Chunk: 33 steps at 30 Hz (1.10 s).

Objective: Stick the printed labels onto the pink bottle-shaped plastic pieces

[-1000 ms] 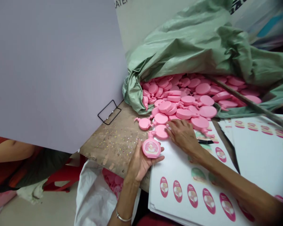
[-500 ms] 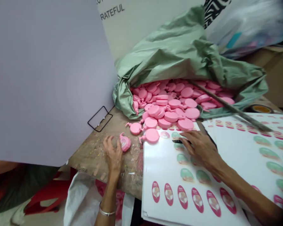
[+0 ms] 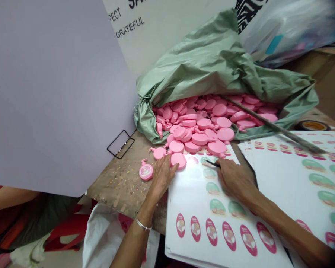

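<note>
My left hand (image 3: 162, 175) has its thumb and fingers around the pump end of a plain pink pump bottle (image 3: 178, 160), at the top left corner of the sticker sheets (image 3: 190, 193). Its fingertips are partly hidden. To its left, on the table, a pink pump bottle with a round label (image 3: 146, 172) lies face up. Over the sticker sheets, my right hand (image 3: 234, 178) grips a slim black pointed tool (image 3: 213, 163), its tip at a green sticker (image 3: 206, 160). Whether the tool is tweezers or a blade I cannot make out.
Behind my hands a green sack (image 3: 201, 67) spills many pink bottles, with a long stick (image 3: 279, 128) across its mouth. More sticker sheets (image 3: 279, 178) lie at right. A pale panel (image 3: 58, 93) and a black wire stand (image 3: 121, 144) are at left. A white bag (image 3: 100, 238) hangs below.
My left hand set the labelled bottle on the table, let go, and moved right onto a plain bottle. My right hand left the bottles and came back over the stickers with the black tool.
</note>
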Motion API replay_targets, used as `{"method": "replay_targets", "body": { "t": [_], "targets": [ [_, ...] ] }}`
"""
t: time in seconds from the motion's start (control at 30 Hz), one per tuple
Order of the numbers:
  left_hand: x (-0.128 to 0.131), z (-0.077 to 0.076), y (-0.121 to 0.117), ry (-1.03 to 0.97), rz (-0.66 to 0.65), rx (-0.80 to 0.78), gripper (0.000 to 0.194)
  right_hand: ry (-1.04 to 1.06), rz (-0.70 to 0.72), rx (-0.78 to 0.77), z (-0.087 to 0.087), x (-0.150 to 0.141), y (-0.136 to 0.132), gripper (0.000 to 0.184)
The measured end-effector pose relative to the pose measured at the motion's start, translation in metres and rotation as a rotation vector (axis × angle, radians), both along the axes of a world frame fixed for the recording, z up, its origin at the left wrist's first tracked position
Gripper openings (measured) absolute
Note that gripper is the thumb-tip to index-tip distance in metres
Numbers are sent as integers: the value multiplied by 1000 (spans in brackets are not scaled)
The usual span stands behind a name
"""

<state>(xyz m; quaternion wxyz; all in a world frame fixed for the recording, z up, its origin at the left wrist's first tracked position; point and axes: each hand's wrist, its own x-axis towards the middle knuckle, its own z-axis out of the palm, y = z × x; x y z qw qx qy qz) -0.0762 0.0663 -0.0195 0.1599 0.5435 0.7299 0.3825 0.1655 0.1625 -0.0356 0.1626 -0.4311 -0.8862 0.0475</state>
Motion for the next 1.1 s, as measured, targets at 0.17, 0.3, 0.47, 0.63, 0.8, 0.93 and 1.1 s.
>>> {"method": "replay_targets", "body": {
  "t": [0.17, 0.3, 0.47, 0.63, 0.8, 0.93, 1.1],
  "targets": [
    [0, 4, -12, 43, -115, -36, 34, 225, 65, -385, 25, -21, -9, 45],
    [1, 10, -18, 31, -94, -38, 16, 293, 298, -400, 31, -52, -14, 65],
    [-5, 38, -16, -140, -20, 33, 16, 407, 287, -395, 41, -76, -13, 33],
    [15, 50, -2, -961, -179, 182, 36, 545, 340, -856, 68, -81, -17, 40],
    [33, 31, -2, -1514, -36, 169, 40, 609, 208, -858, 73, -59, -16, 39],
    [21, 19, -13, -1558, 152, 72, 42, 547, 49, -642, 51, -27, -3, 38],
    [32, 18, -2, -1354, 67, 1, 39, 313, 45, -303, 21, -30, 7, 31]
  ]
}}
